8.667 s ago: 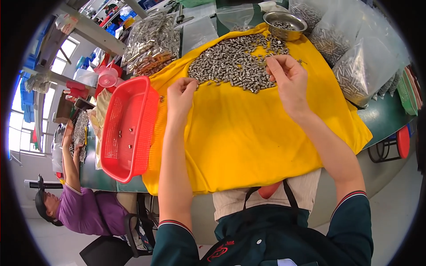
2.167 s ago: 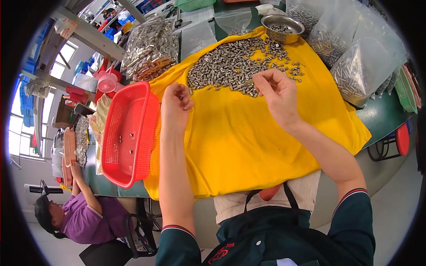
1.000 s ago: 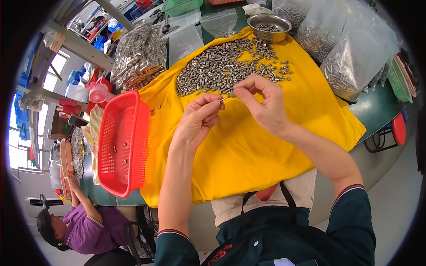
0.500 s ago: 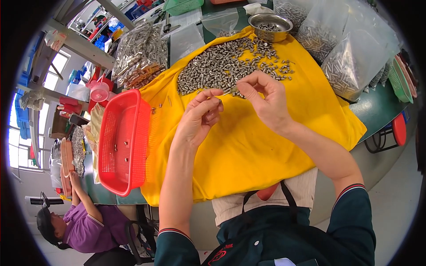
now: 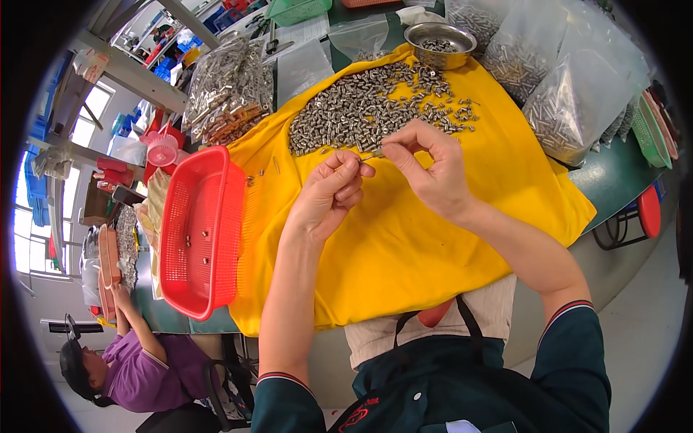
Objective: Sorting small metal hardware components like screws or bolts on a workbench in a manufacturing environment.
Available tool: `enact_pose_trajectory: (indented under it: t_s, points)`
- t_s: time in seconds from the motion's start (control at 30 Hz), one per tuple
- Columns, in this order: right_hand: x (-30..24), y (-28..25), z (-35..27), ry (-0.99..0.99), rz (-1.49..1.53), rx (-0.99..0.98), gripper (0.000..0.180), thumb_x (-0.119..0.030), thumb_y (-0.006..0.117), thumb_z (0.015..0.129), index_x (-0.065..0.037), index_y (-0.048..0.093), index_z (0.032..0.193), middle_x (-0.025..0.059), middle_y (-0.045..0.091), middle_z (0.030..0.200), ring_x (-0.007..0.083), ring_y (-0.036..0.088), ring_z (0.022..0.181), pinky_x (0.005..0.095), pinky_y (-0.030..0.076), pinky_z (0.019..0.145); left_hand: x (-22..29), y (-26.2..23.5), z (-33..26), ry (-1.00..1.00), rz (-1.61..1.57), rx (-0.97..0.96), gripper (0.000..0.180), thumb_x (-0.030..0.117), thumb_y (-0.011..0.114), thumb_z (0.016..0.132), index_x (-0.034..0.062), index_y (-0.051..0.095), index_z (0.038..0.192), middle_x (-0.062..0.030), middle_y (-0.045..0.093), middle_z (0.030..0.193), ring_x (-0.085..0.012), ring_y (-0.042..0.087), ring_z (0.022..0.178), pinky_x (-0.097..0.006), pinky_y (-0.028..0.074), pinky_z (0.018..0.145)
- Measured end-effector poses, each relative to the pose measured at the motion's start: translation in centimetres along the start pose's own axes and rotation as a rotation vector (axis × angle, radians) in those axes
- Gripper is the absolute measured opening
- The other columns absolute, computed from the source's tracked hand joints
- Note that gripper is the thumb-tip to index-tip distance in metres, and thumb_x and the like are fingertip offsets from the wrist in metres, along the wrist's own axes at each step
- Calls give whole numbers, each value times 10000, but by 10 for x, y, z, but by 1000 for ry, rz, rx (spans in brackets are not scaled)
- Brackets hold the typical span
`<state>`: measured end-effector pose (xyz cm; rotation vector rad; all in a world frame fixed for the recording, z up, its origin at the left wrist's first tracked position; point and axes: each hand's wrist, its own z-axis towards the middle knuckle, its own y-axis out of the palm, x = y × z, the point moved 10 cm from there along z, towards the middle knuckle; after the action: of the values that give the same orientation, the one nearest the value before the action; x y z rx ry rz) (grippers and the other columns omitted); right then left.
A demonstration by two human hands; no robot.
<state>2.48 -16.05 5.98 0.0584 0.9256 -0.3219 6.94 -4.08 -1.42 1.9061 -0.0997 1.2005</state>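
Note:
A heap of small silver metal parts (image 5: 361, 108) lies on a yellow cloth (image 5: 404, 245) spread over the table. My left hand (image 5: 328, 195) and my right hand (image 5: 429, 169) meet just in front of the heap, fingertips together. Between them they pinch one small metal part (image 5: 372, 154). A red plastic basket (image 5: 198, 231) stands at the left of the cloth, close to my left hand, with a few small parts on its bottom.
A steel bowl (image 5: 439, 35) of parts sits behind the heap. Clear bags of metal parts (image 5: 570, 101) stand at the right and more bags (image 5: 227, 86) at the back left. Another person in a purple shirt (image 5: 137, 368) sits at lower left. A red stool (image 5: 646, 213) is at right.
My hands, earlier apart at the heap's edge, have come together in front of it and now hold one small part between their fingertips.

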Motion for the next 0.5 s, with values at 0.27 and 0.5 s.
enact_pose_trajectory:
  t_s: [0.27,0.5]
  points:
    - [7,4,-2,52,-6,-20,46,-54,605,795,-11,588,798,14,576,716,69,523,633,203,426,589,0,-4,1,20,37,20,62,136,554,855,79,534,844,-73,597,798,-33,319,484,-171,280,465]
    - [37,-10,-3,286,276,174,69,-99,610,793,-34,605,768,-21,576,673,31,465,574,183,372,511,17,-26,1,106,0,166,77,143,552,841,72,523,832,-64,575,803,-42,333,508,-179,278,470]
